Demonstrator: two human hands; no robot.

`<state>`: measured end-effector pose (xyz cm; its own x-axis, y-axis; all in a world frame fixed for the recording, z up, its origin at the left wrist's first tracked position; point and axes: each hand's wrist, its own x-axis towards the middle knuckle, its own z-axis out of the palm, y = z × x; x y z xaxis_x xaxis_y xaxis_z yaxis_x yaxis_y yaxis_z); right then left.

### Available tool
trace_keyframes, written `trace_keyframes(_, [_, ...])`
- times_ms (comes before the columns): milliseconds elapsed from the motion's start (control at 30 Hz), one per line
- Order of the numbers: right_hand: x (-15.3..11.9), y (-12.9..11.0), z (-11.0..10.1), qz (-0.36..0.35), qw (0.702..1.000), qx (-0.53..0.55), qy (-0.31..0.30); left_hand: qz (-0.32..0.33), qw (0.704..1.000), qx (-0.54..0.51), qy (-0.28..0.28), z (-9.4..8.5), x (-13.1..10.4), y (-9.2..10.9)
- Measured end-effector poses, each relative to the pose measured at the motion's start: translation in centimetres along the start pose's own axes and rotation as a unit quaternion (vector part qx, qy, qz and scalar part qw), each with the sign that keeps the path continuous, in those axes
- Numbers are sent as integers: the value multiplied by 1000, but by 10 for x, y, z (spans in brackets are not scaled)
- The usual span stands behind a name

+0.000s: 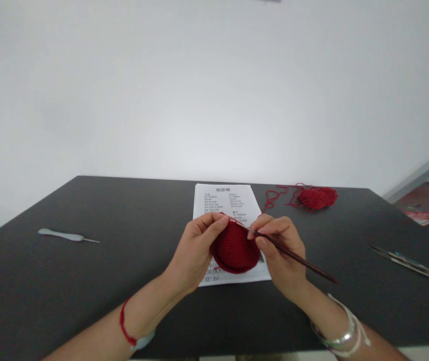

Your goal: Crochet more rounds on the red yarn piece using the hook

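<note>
A round, cupped piece of dark red crochet point(236, 248) hangs above the printed sheet. My left hand point(199, 245) pinches its upper left edge between thumb and fingers. In my right hand point(282, 245) is a crochet hook with a dark brown handle point(304, 259), gripped like a pen. Its thin metal shaft points left to the top edge of the crochet piece; whether the tip sits in a stitch is too small to tell. Red yarn point(271, 198) runs from behind my right hand toward a loose ball of red yarn point(317, 197) at the back right.
Beneath the hands, white printed pages point(218, 200) lie on the dark table point(131, 210). A pale-handled crochet hook point(65, 235) rests at the left. Toward the right edge lie small metal snips point(404, 260). Behind the table rises a white wall point(199, 100).
</note>
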<state>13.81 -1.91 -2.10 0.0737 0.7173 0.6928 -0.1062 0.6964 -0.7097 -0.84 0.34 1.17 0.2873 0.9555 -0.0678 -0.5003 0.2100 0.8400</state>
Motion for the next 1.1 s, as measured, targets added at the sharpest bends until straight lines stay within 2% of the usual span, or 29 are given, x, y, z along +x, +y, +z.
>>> trace_keyframes(133, [2, 2, -2, 70, 993, 93, 3, 4, 1000, 23, 7, -2, -1, -2])
trace_keyframes(300, [5, 1, -4, 87, 987, 132, 0, 20, 998, 53, 3, -3, -2, -3])
trace_keyframes(567, [0, 1, -3, 40, 999, 28, 1, 24, 996, 82, 17, -3, 1, -3])
trace_keyframes(767, [-3, 1, -2, 28, 1000, -10, -10, 30, 994, 97, 38, -2, -1, -3])
trace_keyframes(1100, [-2, 2, 0, 13, 1000, -5, -14, 59, 986, 150, 50, -3, -2, -2])
